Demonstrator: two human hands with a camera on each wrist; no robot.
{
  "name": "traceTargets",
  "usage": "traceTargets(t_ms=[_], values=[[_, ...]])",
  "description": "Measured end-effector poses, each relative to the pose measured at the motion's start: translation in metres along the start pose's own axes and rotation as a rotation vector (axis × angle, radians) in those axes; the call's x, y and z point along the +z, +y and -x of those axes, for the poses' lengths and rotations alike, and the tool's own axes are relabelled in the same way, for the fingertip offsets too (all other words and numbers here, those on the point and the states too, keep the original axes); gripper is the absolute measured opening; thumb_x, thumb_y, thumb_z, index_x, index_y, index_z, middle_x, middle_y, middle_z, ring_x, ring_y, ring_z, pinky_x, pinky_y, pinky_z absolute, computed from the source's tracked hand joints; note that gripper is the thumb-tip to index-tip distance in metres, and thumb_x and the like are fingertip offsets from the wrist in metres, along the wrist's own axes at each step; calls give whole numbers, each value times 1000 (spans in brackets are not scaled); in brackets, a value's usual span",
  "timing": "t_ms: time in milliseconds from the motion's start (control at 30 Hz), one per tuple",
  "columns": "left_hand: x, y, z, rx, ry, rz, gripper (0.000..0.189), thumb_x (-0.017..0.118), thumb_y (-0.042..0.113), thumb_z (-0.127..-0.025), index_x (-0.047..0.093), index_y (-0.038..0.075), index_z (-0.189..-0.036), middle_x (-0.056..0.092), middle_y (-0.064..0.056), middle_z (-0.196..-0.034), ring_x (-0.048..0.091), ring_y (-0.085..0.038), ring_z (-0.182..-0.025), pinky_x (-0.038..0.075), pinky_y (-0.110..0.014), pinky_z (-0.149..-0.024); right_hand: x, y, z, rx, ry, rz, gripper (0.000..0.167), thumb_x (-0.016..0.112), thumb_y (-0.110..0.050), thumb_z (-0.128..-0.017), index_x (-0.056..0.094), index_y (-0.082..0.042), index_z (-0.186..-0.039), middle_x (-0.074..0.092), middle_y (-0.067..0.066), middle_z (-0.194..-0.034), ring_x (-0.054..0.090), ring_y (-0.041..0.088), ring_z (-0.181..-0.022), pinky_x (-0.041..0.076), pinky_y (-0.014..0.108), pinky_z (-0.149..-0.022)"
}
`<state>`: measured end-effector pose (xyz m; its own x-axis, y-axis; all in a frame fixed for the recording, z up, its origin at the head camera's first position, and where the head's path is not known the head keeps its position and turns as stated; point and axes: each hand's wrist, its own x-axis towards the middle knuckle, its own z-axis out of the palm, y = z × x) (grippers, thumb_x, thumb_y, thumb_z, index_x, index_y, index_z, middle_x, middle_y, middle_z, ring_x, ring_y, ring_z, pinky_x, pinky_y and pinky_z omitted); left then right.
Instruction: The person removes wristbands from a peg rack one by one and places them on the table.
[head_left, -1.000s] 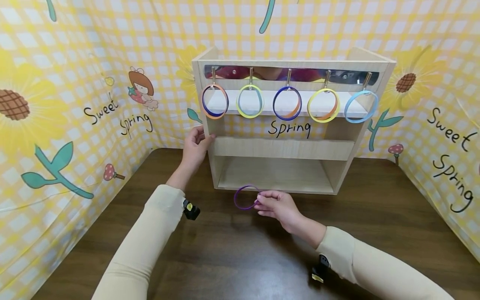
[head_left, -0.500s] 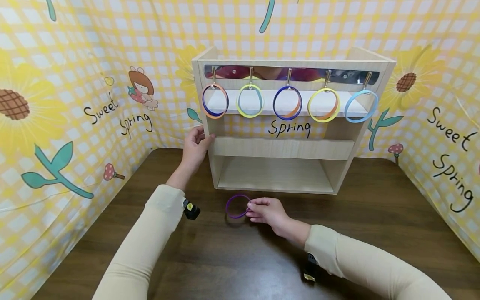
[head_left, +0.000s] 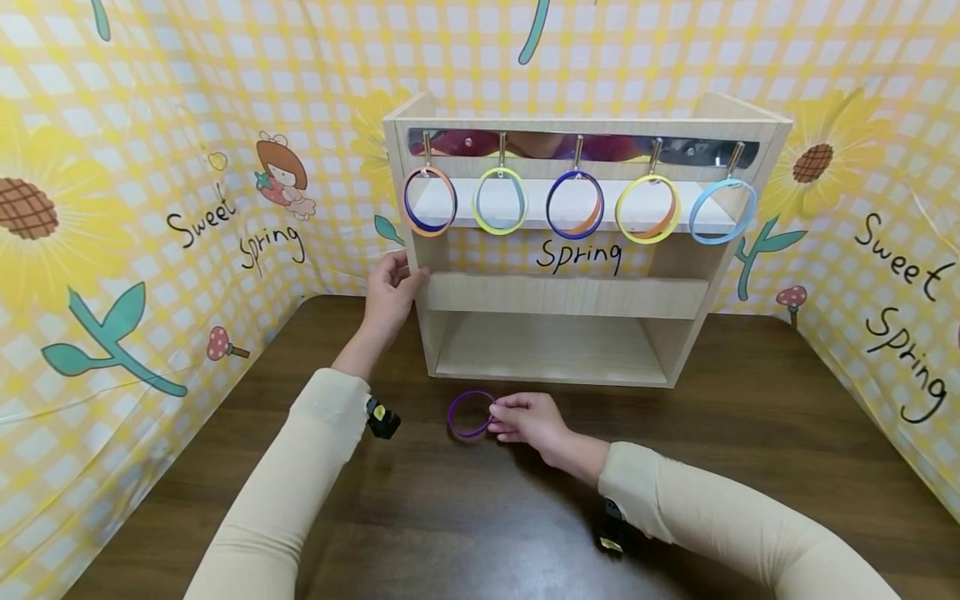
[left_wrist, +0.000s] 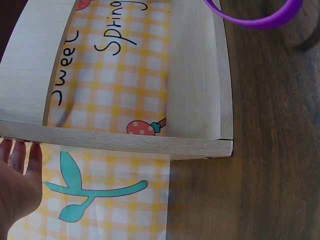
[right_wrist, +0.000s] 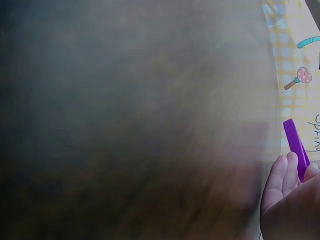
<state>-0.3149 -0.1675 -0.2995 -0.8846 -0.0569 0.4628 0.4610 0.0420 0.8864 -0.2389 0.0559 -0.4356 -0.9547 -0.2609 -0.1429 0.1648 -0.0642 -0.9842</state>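
Note:
My right hand [head_left: 531,423] pinches the right side of a purple silicone wristband [head_left: 471,391] between thumb and fingers, just in front of the wooden rack [head_left: 555,296]. The right wrist view shows the purple wristband [right_wrist: 296,142] nearly edge-on beside the right hand's fingers [right_wrist: 276,177]. At the rack's left side panel, my left hand [head_left: 387,296] touches the wood. In the left wrist view, several fairly straight fingers [left_wrist: 35,159] press against the panel's outer face. Part of the purple wristband [left_wrist: 265,22] appears at that view's top right.
Along the rack's metal strip [head_left: 540,147], several hooks carry coloured wristbands: orange and dark blue [head_left: 454,200], yellow-green [head_left: 476,200], dark blue [head_left: 550,200], yellow [head_left: 618,208], light blue [head_left: 750,212]. The dark wooden table [head_left: 450,517] meets a checked cloth [head_left: 187,108] behind.
My right hand has drawn the purple wristband left and toward the front, away from the rack, slowing in the last half second. The left hand stays at the side panel.

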Motion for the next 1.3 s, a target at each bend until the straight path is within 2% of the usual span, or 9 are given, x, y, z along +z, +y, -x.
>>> traceTargets(t_ms=[167, 300, 467, 567, 700, 933, 1000, 1133, 1300], values=[[-1, -3, -1, 4, 2, -8, 37, 61, -1, -90, 52, -13, -124, 58, -19, -116, 57, -12, -98, 47, -24, -81, 2, 2, -5, -3, 4, 19, 24, 66, -2, -91, 62, 14, -108, 70, 17, -86, 70, 20, -73, 57, 32, -67], [-3, -17, -7, 6, 8, -1, 37, 63, 1, -91, 53, -10, -124, 58, -20, -119, 57, -14, -100, 47, -25, -83, 4, 1, -6, -4, 3, 33, 21, 66, -2, -91, 63, 13, -105, 70, 18, -88, 70, 21, -73, 57, 34, -67], [-5, -30, -12, 14, 22, -26, 36, 63, 5, -92, 54, -7, -125, 60, -10, -114, 57, -16, -102, 47, -26, -84, 5, 1, -6, 5, 2, 41, 20, 66, -1, -90, 63, 13, -105, 69, 23, -93, 69, 19, -72, 57, 32, -66], [-5, -31, -12, 17, 22, -32, 37, 63, 5, -92, 54, -8, -125, 60, -12, -115, 57, -16, -103, 47, -26, -84, 5, 1, -6, 10, 2, 50, 22, 66, -1, -90, 62, 13, -106, 68, 26, -98, 69, 19, -72, 57, 32, -65], [-5, -29, -12, 12, 9, -7, 39, 63, 4, -92, 53, -10, -126, 57, -23, -121, 56, -15, -101, 47, -25, -83, 5, 0, -5, 7, 3, 61, 26, 67, -1, -90, 61, 14, -109, 67, 28, -101, 69, 21, -73, 57, 32, -64], [-1, 2, 1, -11, -4, -25, 39, 60, 0, -91, 50, -15, -125, 57, -26, -119, 56, -12, -98, 47, -24, -82, 6, -3, -5, 8, -8, 79, 30, 68, 0, -88, 59, 15, -113, 67, 28, -101, 69, 25, -78, 57, 34, -64], [-1, 3, 1, -11, -6, -16, 38, 60, -1, -92, 50, -15, -125, 58, -23, -117, 56, -12, -97, 46, -24, -82, 6, -3, -5, 8, -5, 84, 30, 68, 1, -88, 59, 15, -113, 67, 28, -100, 69, 25, -78, 57, 34, -63], [-2, -3, -2, -8, -2, -6, 38, 60, -2, -91, 50, -14, -125, 58, -19, -116, 57, -11, -96, 46, -24, -81, 7, -2, -7, 18, 3, 92, 29, 68, 2, -87, 61, 13, -113, 68, 27, -99, 69, 23, -76, 57, 32, -62], [-5, -23, -11, 5, 1, 2, 39, 62, 1, -92, 50, -13, -126, 54, -28, -123, 57, -12, -99, 46, -24, -82, 7, -3, -7, 25, 17, 117, 28, 68, 3, -86, 62, 13, -112, 69, 25, -97, 69, 23, -75, 57, 32, -61]])
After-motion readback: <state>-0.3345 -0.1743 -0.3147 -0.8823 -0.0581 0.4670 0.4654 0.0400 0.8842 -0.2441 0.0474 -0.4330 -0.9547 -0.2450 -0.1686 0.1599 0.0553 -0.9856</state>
